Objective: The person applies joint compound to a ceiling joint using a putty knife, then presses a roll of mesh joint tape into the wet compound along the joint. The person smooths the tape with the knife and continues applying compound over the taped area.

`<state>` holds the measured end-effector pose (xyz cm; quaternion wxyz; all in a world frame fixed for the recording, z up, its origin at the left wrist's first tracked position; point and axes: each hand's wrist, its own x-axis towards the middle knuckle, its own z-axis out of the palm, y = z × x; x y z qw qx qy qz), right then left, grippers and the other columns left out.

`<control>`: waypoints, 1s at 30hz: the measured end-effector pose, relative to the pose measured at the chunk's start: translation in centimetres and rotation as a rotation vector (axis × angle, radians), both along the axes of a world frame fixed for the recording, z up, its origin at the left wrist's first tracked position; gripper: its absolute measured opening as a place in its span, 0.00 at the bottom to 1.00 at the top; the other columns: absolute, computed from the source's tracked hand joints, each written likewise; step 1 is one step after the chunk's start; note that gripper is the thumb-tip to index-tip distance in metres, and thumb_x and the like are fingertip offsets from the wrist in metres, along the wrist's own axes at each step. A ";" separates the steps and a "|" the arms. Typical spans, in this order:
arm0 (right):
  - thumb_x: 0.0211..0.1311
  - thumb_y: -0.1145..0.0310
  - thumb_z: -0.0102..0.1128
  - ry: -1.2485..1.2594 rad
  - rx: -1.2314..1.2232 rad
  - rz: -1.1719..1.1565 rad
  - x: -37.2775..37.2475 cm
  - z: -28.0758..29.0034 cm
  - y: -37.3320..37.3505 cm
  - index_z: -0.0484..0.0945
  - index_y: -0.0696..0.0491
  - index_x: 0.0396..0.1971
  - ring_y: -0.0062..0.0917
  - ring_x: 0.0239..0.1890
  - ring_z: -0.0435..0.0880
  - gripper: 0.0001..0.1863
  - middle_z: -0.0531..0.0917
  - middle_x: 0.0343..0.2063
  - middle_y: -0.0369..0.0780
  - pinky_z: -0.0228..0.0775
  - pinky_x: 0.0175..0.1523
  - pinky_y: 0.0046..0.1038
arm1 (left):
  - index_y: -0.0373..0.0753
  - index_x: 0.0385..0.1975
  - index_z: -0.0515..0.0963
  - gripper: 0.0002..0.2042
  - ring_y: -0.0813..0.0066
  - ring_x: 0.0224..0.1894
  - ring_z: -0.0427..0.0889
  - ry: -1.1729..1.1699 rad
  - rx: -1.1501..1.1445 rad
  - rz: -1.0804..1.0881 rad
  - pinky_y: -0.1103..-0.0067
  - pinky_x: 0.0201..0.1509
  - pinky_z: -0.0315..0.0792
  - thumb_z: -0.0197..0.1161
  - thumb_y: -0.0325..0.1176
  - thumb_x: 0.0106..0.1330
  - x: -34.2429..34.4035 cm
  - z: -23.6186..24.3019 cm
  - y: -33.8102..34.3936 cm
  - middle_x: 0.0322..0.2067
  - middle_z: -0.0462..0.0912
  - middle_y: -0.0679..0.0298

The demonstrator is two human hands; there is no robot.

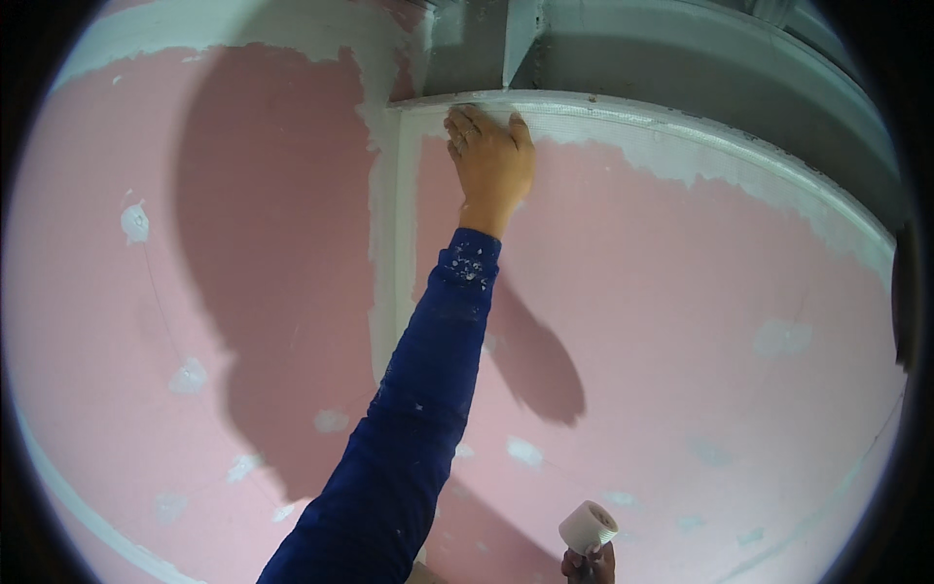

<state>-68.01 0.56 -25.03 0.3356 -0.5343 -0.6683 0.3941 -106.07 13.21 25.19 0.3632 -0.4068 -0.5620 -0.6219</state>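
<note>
My left hand (489,161), in a paint-specked blue sleeve, reaches up to the top edge of the pink wall board. Its back faces me, the fingers lie against the wall and the thumb stands apart. Under and beside the fingers runs a strip of white mesh tape (671,119) along the upper edge, curving off to the right. Low in the picture, my right hand (590,566) grips a roll of white tape (587,527) from below. The lower picture edge cuts off most of that hand.
Pink wall boards meet at a whitish vertical corner joint (392,253). Pale filler patches (523,451) dot the boards. Above is a grey metal beam (584,58) with an upright plate. A dark object (905,297) stands at the right rim. Shadows fall across the left board.
</note>
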 end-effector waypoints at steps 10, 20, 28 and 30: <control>0.69 0.75 0.50 0.192 -0.145 0.059 -0.2 0.6 1.3 0.71 0.54 0.68 0.31 0.54 0.83 0.27 0.84 0.54 0.44 0.77 0.57 0.34 | 0.12 0.71 0.50 0.44 0.26 0.77 0.49 0.006 0.061 0.034 0.46 0.79 0.49 0.47 0.55 0.77 7.3 0.1 0.7 0.72 0.50 0.21; 0.67 0.78 0.47 0.275 -0.330 0.025 -0.2 1.7 0.7 0.69 0.56 0.69 0.28 0.57 0.82 0.29 0.83 0.56 0.42 0.77 0.59 0.31 | 0.11 0.71 0.47 0.45 0.26 0.77 0.47 0.002 0.005 -0.056 0.45 0.78 0.48 0.48 0.55 0.76 9.6 0.4 -0.3 0.72 0.48 0.20; 0.67 0.76 0.48 0.334 -0.178 0.044 -0.5 0.2 1.0 0.72 0.56 0.67 0.28 0.53 0.83 0.27 0.84 0.53 0.42 0.78 0.54 0.31 | 0.11 0.71 0.48 0.45 0.26 0.78 0.45 0.034 0.050 -0.125 0.45 0.79 0.45 0.51 0.54 0.75 15.0 0.1 -0.4 0.72 0.48 0.20; 0.67 0.75 0.49 0.350 -0.118 0.051 -0.5 -0.5 1.1 0.73 0.56 0.66 0.28 0.52 0.83 0.27 0.85 0.52 0.42 0.78 0.52 0.31 | 0.11 0.71 0.48 0.46 0.26 0.78 0.45 0.059 0.029 -0.135 0.44 0.79 0.46 0.50 0.55 0.75 16.8 -0.1 -0.3 0.72 0.47 0.19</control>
